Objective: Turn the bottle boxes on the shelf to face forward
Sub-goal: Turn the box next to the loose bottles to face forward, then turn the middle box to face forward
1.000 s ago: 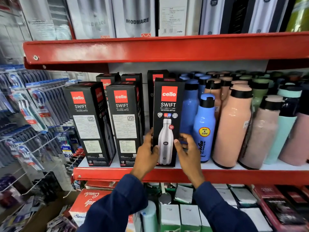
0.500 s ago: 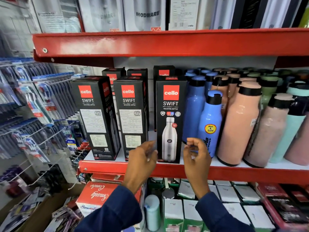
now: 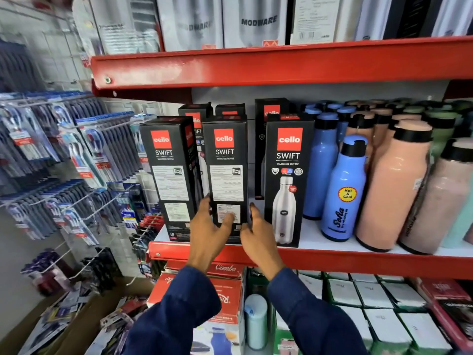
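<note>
Three black Cello Swift bottle boxes stand at the front of the red shelf (image 3: 332, 260). The right box (image 3: 288, 155) shows its bottle picture forward. The middle box (image 3: 226, 170) and the left box (image 3: 169, 170) show their printed label sides, and the left one is angled. My left hand (image 3: 210, 231) wraps the middle box's lower left edge, with the thumb on its face. My right hand (image 3: 257, 235) touches its lower right edge, one finger up in the gap beside the right box. More black boxes (image 3: 271, 111) stand behind.
Blue bottles (image 3: 343, 190) and peach bottles (image 3: 394, 185) fill the shelf to the right. Another red shelf (image 3: 256, 65) hangs close above, loaded with Modware boxes. Toothbrush packs (image 3: 84, 149) hang on hooks at left. Red and white cartons sit below.
Both hands let go of the right box, which now faces forward, and moved left onto the middle box. The camera view also shifted left.
</note>
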`<state>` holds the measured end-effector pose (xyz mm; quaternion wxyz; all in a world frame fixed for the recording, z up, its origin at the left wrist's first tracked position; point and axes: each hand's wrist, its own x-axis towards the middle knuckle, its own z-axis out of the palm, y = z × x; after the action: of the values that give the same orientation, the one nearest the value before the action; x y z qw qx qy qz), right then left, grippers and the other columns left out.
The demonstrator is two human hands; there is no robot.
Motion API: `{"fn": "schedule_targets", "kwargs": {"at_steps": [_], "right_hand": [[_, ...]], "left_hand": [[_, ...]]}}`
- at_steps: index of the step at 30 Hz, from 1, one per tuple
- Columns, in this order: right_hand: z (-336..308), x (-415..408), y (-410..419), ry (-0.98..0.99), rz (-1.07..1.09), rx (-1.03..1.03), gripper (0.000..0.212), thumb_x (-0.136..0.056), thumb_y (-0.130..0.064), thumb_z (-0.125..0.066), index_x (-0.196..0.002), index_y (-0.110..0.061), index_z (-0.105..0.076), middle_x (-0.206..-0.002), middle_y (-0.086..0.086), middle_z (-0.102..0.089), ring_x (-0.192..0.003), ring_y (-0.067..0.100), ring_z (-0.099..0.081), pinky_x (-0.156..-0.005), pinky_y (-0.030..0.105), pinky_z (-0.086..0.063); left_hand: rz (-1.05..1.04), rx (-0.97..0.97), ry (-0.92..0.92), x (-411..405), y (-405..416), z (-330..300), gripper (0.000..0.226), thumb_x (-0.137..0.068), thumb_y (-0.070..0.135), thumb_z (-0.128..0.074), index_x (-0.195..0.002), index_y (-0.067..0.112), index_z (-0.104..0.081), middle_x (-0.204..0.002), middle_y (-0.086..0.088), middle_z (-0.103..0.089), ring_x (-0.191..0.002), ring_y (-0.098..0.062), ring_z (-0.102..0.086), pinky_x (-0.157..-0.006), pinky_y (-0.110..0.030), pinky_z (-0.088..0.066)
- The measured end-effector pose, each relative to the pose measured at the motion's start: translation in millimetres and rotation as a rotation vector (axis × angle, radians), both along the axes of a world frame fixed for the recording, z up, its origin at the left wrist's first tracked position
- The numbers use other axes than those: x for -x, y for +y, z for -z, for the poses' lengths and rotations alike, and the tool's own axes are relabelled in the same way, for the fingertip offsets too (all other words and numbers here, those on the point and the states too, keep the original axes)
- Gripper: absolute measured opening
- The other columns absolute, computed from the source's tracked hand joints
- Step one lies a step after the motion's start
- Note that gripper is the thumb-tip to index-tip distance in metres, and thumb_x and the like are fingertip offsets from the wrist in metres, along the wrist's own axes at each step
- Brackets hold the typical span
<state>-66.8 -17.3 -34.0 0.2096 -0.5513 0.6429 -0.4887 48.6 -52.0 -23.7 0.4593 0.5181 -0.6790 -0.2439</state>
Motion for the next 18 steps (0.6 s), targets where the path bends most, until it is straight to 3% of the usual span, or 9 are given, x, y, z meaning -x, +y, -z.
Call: {"fn": "schedule_targets", "kwargs": {"at_steps": [2, 5, 7, 11, 13, 15, 18], "right_hand": [[0.6, -0.9, -3.8, -0.032, 0.024, 0.028, 0.05, -0.095, -0.004, -0.043, -0.144, -0.016, -0.04, -0.105, 0.005, -0.066, -0.068, 0.006, -0.056, -0.052, 0.007, -0.039], [2.4, -3.3, -1.0, -0.052, 0.062, 0.059, 0.047, -0.096, -0.004, -0.042, -0.141, -0.018, -0.045, -0.105, 0.002, -0.068, -0.063, 0.004, -0.059, -0.054, 0.002, -0.042], [3.7, -5.1, 2.5, -0.065, 0.088, 0.107, 0.044, -0.098, -0.007, -0.042, -0.14, -0.018, -0.049, -0.115, 0.002, -0.07, -0.075, 0.01, -0.067, -0.065, 0.003, -0.047], [2.0, -12.2, 16.2, -0.116, 0.091, 0.211, 0.039, -0.098, -0.006, -0.042, -0.133, -0.017, -0.058, -0.127, -0.001, -0.067, -0.11, 0.004, -0.065, -0.098, 0.02, -0.051], [0.9, -14.4, 22.7, -0.113, 0.071, 0.246, 0.038, -0.099, -0.006, -0.042, -0.131, -0.019, -0.058, -0.126, -0.004, -0.067, -0.111, 0.004, -0.065, -0.098, 0.027, -0.053], [0.4, -12.8, 26.8, -0.083, 0.087, 0.29, 0.037, -0.098, -0.008, -0.043, -0.128, -0.021, -0.06, -0.121, -0.007, -0.069, -0.106, 0.004, -0.067, -0.095, 0.03, -0.056], [-1.4, -5.9, 31.5, -0.035, 0.173, 0.352, 0.032, -0.096, -0.012, -0.05, -0.125, -0.021, -0.061, -0.117, -0.007, -0.069, -0.101, 0.002, -0.066, -0.089, 0.025, -0.057]], "left_hand": [[0.046, -0.026, 0.072, 0.9, -2.9, -0.6, 0.058, -0.084, 0.03, -0.071, -0.135, 0.02, -0.045, -0.108, 0.017, -0.063, -0.103, -0.015, -0.063, -0.091, -0.029, -0.047], [0.068, -0.015, 0.16, -1.4, -4.1, -0.5, 0.053, -0.081, 0.029, -0.076, -0.122, 0.034, -0.043, -0.096, 0.032, -0.054, -0.094, 0.002, -0.061, -0.084, -0.022, -0.044], [0.069, 0.005, 0.216, -4.7, -3.8, 1.4, 0.054, -0.076, 0.036, -0.08, -0.116, 0.034, -0.044, -0.1, 0.027, -0.062, -0.097, 0.008, -0.061, -0.087, -0.024, -0.049], [0.092, 0.062, 0.286, -11.5, 0.3, 3.1, 0.084, -0.066, 0.045, -0.086, -0.136, 0.029, -0.044, -0.123, 0.013, -0.064, -0.113, -0.002, -0.061, -0.099, -0.029, -0.049], [0.084, 0.101, 0.296, -15.1, 3.6, -0.2, 0.086, -0.064, 0.042, -0.088, -0.136, 0.025, -0.044, -0.123, 0.012, -0.064, -0.113, -0.004, -0.061, -0.099, -0.029, -0.05], [0.09, 0.139, 0.316, -20.2, 6.6, -3.4, 0.076, -0.064, 0.033, -0.089, -0.128, 0.023, -0.05, -0.112, 0.013, -0.068, -0.101, 0.002, -0.064, -0.092, -0.027, -0.054], [0.159, 0.155, 0.37, -31.6, 9.5, -6.9, 0.062, -0.065, 0.024, -0.08, -0.121, 0.026, -0.054, -0.1, 0.014, -0.073, -0.091, 0.002, -0.067, -0.082, -0.021, -0.055]]}}
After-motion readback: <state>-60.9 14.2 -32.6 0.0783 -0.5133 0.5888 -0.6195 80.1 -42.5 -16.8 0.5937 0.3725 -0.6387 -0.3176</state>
